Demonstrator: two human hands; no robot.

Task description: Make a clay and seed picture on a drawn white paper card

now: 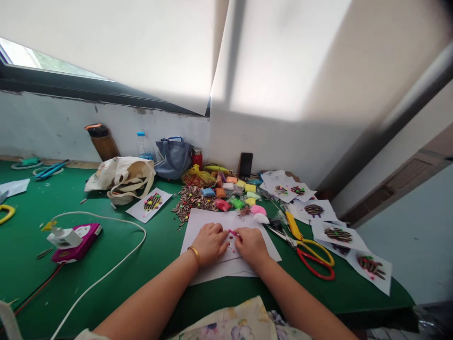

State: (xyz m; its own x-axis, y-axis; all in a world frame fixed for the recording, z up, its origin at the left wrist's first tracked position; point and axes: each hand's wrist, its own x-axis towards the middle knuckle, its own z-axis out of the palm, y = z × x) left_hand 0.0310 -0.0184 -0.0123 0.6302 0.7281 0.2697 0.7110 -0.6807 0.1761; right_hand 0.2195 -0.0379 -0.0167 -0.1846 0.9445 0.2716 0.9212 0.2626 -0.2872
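White paper sheets (203, 223) lie stacked on the green table in front of me. My left hand (211, 243), with a gold bracelet at its wrist, rests on the top sheet, fingers stretched out and thumb apart. My right hand (252, 246) pinches the end of a small strip of pink modelling clay (232, 232) against the paper. Between the hands, a few small brown and pink dots mark the sheet. Behind it lie a heap of sunflower seeds (193, 203), packets of coloured clay (221, 192) and a larger pink clay lump (258, 209).
Red-and-yellow scissors (314, 257) and a yellow utility knife (293, 224) lie to the right, near finished seed pictures (338, 233). Another seed picture (150, 205) is at left. A white cable (138, 241) runs from a charger on a magenta power strip (79, 243).
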